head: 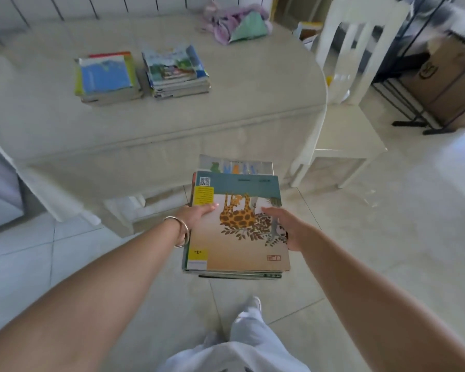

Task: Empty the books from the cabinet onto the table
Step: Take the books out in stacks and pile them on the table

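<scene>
Both hands (199, 213) (287, 226) clamp books (239, 224) — thumbs on top.

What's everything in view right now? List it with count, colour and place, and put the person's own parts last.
carried book stack: one, giraffe cover on top, held in front of the table
left book pile: one, blue cover on top, on the table
right book pile: one, blue-green cover on top, beside the left pile
table: one, beige cloth, ahead
fabric bundle: one, pink, purple and green, far table edge
chair: one, white, right of the table
black rack: one, far right, holding a cardboard box
bangles: gold, left wrist
left hand: grip on the stack's left edge
right hand: grip on the stack's right edge
</scene>
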